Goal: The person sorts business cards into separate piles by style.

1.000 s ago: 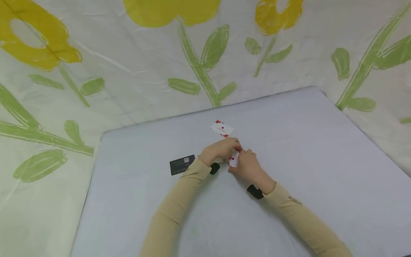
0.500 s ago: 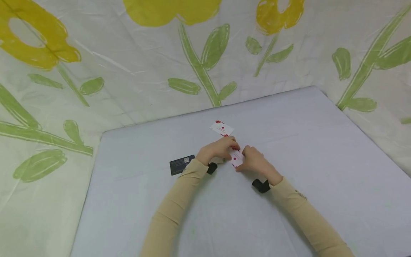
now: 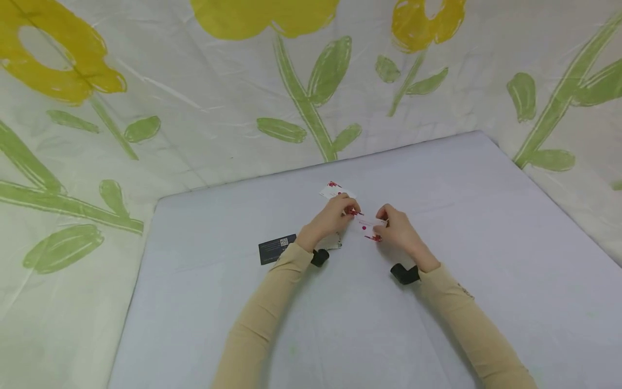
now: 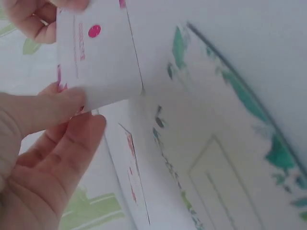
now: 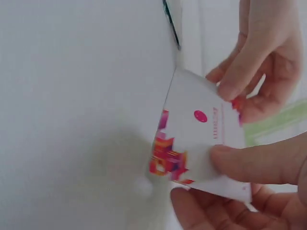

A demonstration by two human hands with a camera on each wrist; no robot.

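A white business card (image 3: pixel 365 227) with a round red dot and red-pink patterned corners is held between both hands over the table. My left hand (image 3: pixel 332 216) pinches it by its left corner, thumb (image 4: pixel 67 105) on the printed face and fingers beneath. On the opposite side my right hand (image 3: pixel 399 231) pinches the card, its thumb (image 5: pixel 249 163) lying on the face and fingers under the edge. In the right wrist view the whole card (image 5: pixel 192 124) shows tilted, its orange and pink pattern toward the table.
A similar red-patterned white card (image 3: pixel 332 188) lies beyond my left hand, partly covered by it. The dark card (image 3: pixel 275 249) with a QR code lies left of my left wrist. A leaf-bordered white card (image 4: pixel 216 139) lies under that hand on the pale table (image 3: pixel 330 335).
My right hand has moved right and slightly away from me. The card has turned and come up between both hands. My left hand has shifted forward, baring more of the leaf-bordered card.
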